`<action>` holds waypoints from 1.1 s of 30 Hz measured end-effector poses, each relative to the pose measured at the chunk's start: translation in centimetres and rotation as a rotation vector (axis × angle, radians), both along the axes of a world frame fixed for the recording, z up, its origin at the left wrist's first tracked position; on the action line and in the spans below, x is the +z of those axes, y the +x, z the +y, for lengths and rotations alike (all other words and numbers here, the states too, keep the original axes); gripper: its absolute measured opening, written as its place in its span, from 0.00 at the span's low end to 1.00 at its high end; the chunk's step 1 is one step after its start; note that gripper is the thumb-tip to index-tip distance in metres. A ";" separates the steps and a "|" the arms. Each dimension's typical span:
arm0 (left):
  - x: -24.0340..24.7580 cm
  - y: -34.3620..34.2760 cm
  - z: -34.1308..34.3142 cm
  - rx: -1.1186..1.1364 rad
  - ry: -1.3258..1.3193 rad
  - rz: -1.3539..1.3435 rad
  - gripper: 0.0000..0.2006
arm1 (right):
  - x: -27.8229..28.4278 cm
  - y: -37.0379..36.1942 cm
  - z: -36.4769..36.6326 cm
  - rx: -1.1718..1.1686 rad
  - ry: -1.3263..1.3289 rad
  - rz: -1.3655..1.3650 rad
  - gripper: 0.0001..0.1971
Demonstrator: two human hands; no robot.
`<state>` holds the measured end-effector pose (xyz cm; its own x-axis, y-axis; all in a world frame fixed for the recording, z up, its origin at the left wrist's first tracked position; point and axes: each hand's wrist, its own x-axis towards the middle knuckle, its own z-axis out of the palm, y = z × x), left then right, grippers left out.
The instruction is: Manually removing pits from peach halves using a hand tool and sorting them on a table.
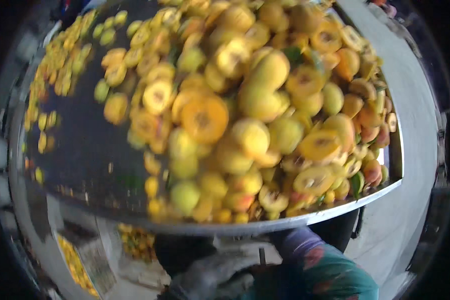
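Observation:
A heap of yellow-orange stone fruit (285, 135), like peaches or apricots, covers the right and middle of the dark tabletop (95, 150). Many are cut in half with orange flesh and a brown centre showing, such as one half (205, 119) in the middle. Below the table's near edge, my right arm shows in a teal patterned sleeve; the purple cuff or glove (297, 241) ends at the edge, fingers hidden. To its left is a blurred grey shape (210, 272), perhaps my left hand in a glove; its fingers cannot be made out. A short dark upright piece (262, 256) stands between them.
A metal rim (335, 212) runs along the table's near side. More cut fruit (60, 65) lies scattered at the far left. On the floor at lower left are a long container of yellow pieces (77, 265) and a pile of fruit (137, 242).

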<state>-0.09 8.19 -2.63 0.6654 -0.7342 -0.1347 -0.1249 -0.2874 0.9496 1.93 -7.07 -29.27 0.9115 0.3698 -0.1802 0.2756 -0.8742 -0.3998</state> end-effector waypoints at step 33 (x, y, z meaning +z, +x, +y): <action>-2.9 -5.7 -4.5 0.306 -0.500 0.337 0.23 | 25.3 -12.3 -11.2 -0.887 1.385 0.160 0.17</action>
<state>-5.79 3.69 -5.51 0.8343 -0.5476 -0.0641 0.2185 0.2217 0.9503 -10.42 -18.23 -4.00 0.9186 -0.2737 -0.2850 -0.2017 0.2954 -0.9338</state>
